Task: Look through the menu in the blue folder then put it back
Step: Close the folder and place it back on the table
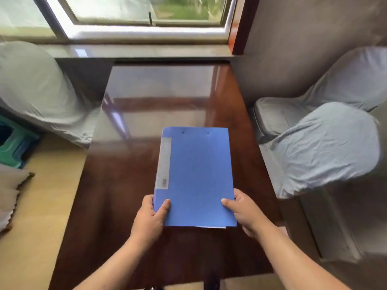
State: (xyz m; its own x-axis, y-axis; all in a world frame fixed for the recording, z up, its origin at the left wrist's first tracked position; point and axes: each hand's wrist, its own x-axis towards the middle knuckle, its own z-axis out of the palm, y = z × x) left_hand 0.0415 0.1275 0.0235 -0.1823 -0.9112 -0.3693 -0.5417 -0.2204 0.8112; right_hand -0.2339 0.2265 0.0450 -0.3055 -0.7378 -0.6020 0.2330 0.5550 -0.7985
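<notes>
Folder: we saw the blue folder (196, 176) shut, cover up, its long side pointing away from us. It was low over the near middle of the table. We could not tell if it lay on the wood or hung just above it.
Label: a grey label strip (165, 162) ran down the left side of the cover.
Paper: a thin white paper edge (213, 227) peeked out under the near edge. We could not read any of it.
Left hand: the left hand (149, 218) gripped the near left corner, thumb on top and fingers hidden below.
Right hand: the right hand (244, 214) gripped the near right corner the same way.
Stage: we thought a shut, held folder fit two times: just before it was opened for a look, or just after it was closed to go back. We could not tell which.
Good hold: either way, we thought it best to keep both hands on and the folder level, so the paper could not slip out at the near end.
Thumbs: we thought a soft press was enough; a hard squeeze could bend the cover.
Table: the dark brown table (157, 97) was shiny and looked slippery to us.
Around: a grey-covered chair (326, 147) stood on the right, another grey-covered chair (31, 91) on the left, and a window (146, 13) was at the far end.
</notes>
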